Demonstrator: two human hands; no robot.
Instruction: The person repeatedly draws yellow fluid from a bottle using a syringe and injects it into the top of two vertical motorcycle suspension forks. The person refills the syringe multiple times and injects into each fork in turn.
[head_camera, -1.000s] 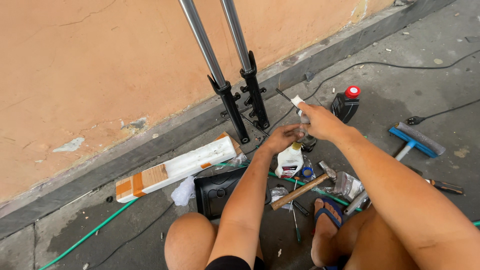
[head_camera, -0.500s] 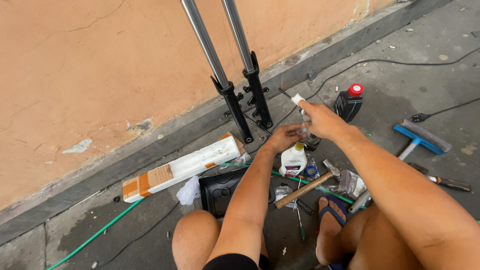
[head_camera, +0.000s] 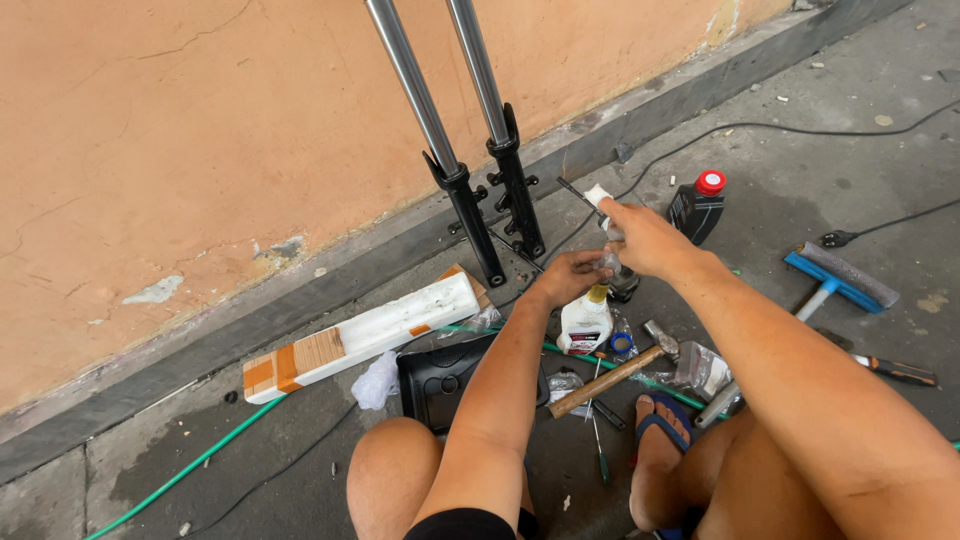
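My left hand (head_camera: 570, 274) is closed around the neck of a white plastic bottle (head_camera: 584, 322) that stands on the concrete floor. My right hand (head_camera: 643, 238) is just above it, gripping a small white-tipped part (head_camera: 598, 196) over the bottle's yellow spout. Two chrome-and-black fork legs (head_camera: 468, 190) lean against the orange wall just beyond my hands. A wooden-handled hammer (head_camera: 612, 374) lies below the bottle, near my sandalled foot (head_camera: 656, 425).
A black oil bottle with a red cap (head_camera: 697, 205) stands to the right. A blue squeegee (head_camera: 833, 279), a long white box (head_camera: 362, 333), a black tray (head_camera: 447, 378), a green hose (head_camera: 190, 465) and black cables lie around. My knees fill the lower frame.
The view has shifted slightly. Both hands stay at the white bottle, with the right hand still holding the small part above it.
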